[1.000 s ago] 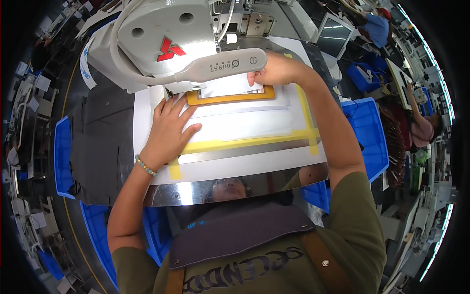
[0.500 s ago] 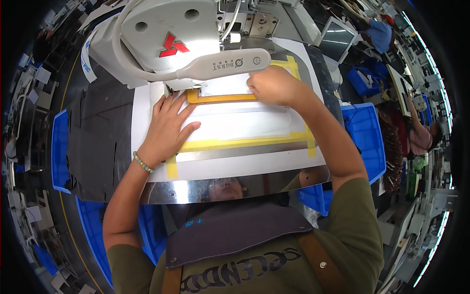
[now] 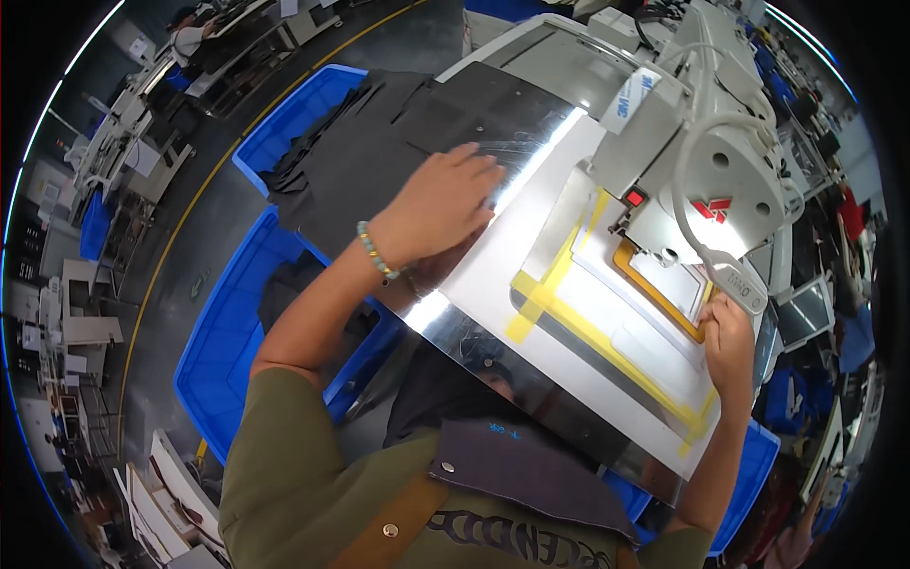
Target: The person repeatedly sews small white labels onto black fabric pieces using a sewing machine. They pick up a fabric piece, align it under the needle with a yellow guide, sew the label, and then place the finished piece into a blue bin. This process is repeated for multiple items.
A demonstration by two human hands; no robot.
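Here, yellow frame (image 3: 658, 299) against right grip (image 3: 729, 345)

Amber-yellow frame (image 3: 656, 298); pale yellow tape (image 3: 538, 302); white sheet (image 3: 517, 239); charcoal fabric pieces (image 3: 379, 133); blue bin (image 3: 226, 332); olive-green sleeve (image 3: 289, 422)

A red angular emblem (image 3: 711, 211) catches my eye on the white machine head (image 3: 744, 180), and bold blue lettering (image 3: 647, 83) marks the pale strip (image 3: 633, 98) on its side. Dark print (image 3: 739, 285), too small for me, sits on the grey lamp (image 3: 726, 274); light-blue handwriting (image 3: 502, 431) on the dark apron (image 3: 531, 469); large dark letters (image 3: 521, 541) cross the olive shirt (image 3: 294, 436).
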